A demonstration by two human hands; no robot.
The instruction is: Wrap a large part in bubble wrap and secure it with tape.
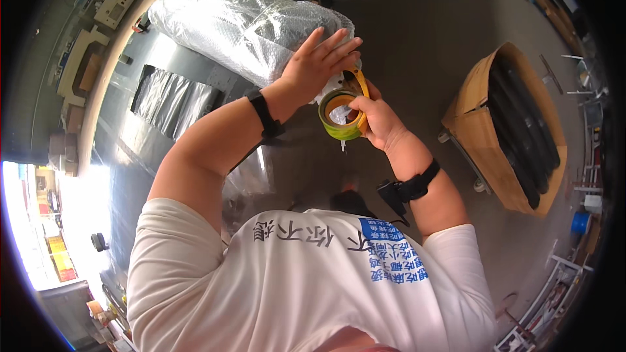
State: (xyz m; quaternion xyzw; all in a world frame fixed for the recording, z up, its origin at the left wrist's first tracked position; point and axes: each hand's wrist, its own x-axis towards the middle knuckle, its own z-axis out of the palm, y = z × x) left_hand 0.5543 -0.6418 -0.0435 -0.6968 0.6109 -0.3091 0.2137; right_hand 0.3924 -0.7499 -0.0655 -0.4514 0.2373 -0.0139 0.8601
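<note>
left hand (317, 62) spread flat on bubble-wrapped bundle (241, 26); right hand (378, 120) grips tape roll (340, 114); cardboard box (479, 127) holds black tubes (521, 130).

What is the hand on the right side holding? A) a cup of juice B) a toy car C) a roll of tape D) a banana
C: the right hand grips a yellow-green roll of tape with a hollow middle, while the left hand lies flat on the bubble-wrapped bundle.
</note>
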